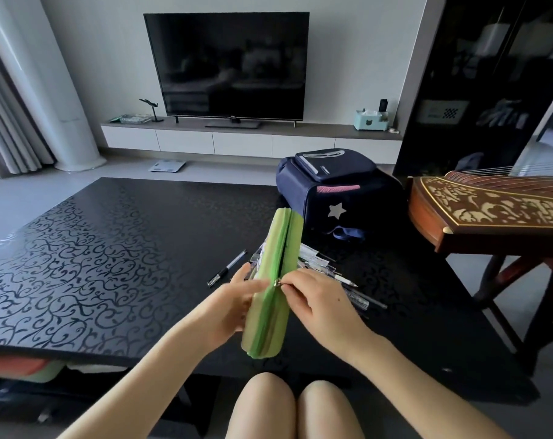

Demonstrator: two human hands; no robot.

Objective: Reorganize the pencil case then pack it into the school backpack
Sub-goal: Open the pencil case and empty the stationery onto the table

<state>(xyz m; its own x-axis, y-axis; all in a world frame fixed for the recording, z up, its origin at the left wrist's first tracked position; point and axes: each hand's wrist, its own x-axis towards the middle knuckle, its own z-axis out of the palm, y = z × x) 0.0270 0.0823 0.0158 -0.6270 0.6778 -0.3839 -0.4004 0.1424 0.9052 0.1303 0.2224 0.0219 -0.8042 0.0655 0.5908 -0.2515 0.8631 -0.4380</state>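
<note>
A green pencil case (273,280) stands on edge above the black patterned table (110,248), its zipper facing up. My left hand (237,304) grips the case's left side. My right hand (316,301) pinches the metal zipper pull (277,282) at about the middle of the case; the zipper is closed on the near half and open on the far half. A navy school backpack (335,191) with a silver star lies on the table behind the case. A black pen (227,268) lies left of the case. More pens and clear packets (338,277) lie under my right hand.
A carved wooden zither (490,210) on a stand juts in at the right, close to the backpack. A television (230,64) stands on a low white cabinet (249,142) beyond the table. My knees (294,407) are under the table's near edge.
</note>
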